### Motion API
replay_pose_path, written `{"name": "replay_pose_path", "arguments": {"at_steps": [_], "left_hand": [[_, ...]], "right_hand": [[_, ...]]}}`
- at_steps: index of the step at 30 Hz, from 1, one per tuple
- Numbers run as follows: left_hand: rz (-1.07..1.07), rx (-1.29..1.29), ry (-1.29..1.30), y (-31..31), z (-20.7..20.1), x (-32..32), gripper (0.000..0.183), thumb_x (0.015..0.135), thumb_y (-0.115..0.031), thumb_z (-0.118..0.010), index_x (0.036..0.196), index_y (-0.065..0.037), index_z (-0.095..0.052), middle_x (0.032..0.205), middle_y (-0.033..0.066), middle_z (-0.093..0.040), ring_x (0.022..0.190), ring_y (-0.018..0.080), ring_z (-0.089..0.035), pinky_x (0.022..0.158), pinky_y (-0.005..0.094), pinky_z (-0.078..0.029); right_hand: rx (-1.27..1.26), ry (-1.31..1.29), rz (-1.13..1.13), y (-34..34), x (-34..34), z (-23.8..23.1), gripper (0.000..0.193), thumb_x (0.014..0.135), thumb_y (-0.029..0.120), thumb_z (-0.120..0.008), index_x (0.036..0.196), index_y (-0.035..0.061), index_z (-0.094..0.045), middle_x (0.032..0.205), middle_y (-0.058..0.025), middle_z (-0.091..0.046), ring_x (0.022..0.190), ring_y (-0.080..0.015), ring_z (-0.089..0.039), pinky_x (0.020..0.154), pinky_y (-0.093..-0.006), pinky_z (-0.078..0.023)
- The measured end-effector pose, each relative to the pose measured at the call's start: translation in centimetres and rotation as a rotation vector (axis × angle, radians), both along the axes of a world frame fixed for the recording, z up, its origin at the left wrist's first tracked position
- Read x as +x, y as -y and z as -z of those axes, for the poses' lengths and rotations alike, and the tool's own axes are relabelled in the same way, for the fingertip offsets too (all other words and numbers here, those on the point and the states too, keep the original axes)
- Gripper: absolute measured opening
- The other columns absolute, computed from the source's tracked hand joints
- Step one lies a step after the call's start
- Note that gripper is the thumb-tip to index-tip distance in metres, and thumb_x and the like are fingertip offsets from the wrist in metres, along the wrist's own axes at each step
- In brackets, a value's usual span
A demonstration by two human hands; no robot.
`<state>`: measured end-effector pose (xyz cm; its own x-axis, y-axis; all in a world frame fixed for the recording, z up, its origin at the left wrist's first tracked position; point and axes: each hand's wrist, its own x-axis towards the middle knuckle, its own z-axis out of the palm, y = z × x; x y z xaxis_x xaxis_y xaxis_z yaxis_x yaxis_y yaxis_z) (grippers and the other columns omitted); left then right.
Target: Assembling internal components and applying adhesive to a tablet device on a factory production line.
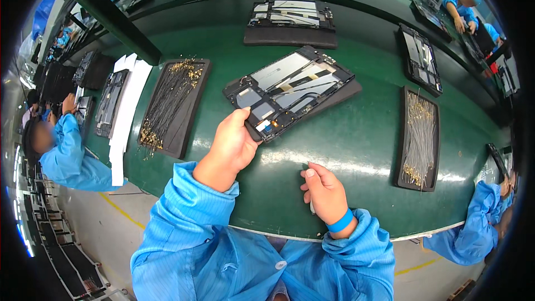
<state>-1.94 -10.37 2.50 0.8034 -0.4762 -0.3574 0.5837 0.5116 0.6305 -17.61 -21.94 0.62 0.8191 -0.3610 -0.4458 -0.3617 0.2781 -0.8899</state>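
My left hand [229,144] grips the lower left corner of an opened tablet [298,90], thumb on top. The tablet is tilted, with silver plates, black cables and a small board showing inside. A dark flat pad [340,96] lies beneath it, partly hidden. My right hand [325,192], with a blue band at its wrist, is closed just above the green table, nearer to me than the tablet. A small pale end shows under its fingers and a dark tip near the index finger; what it holds cannot be made out.
Dark trays of thin black cables with gold ends lie at left [177,106] and right [419,139]. Another opened tablet [292,14] rests on a dark pad at the back, one more [422,58] at far right. A green post [114,17] rises at left. Co-workers [78,150] sit around.
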Motion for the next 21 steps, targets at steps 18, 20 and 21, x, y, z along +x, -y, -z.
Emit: {"name": "replay_pose_path", "arguments": {"at_steps": [18,20,21], "left_hand": [[-0.201,0.057,0.024,1.2,-0.9,3.2,0.028,0.082,-0.012,-0.032,0.105,0.001,-0.04,0.101,0.0136,-0.051,0.091,0.0233,-0.052,0.082,0.0379,-0.041],[-0.198,0.059,0.033,1.0,-0.6,3.2,0.028,0.082,-0.012,-0.032,0.105,0.001,-0.04,0.102,0.0135,-0.051,0.092,0.0236,-0.052,0.082,0.038,-0.04],[-0.197,0.059,0.041,0.8,-0.5,3.1,0.028,0.082,-0.012,-0.033,0.106,0.001,-0.04,0.103,0.0133,-0.05,0.092,0.0239,-0.051,0.082,0.0381,-0.04]], "right_hand": [[0.091,-0.025,-0.047,0.5,-0.1,-0.2,0.034,0.082,0.022,-0.048,0.106,-0.0018,-0.047,0.078,-0.0031,-0.055,0.056,-0.0074,-0.048,0.051,-0.0202,-0.041],[0.103,-0.03,-0.067,0.7,-0.1,-0.3,0.036,0.082,0.023,-0.047,0.108,-0.0026,-0.044,0.084,-0.0074,-0.054,0.058,-0.0093,-0.049,0.051,-0.021,-0.042],[0.112,-0.034,-0.087,0.7,-0.1,-0.3,0.039,0.082,0.024,-0.047,0.109,-0.0035,-0.042,0.09,-0.0117,-0.054,0.06,-0.0113,-0.05,0.052,-0.0218,-0.042]]}}
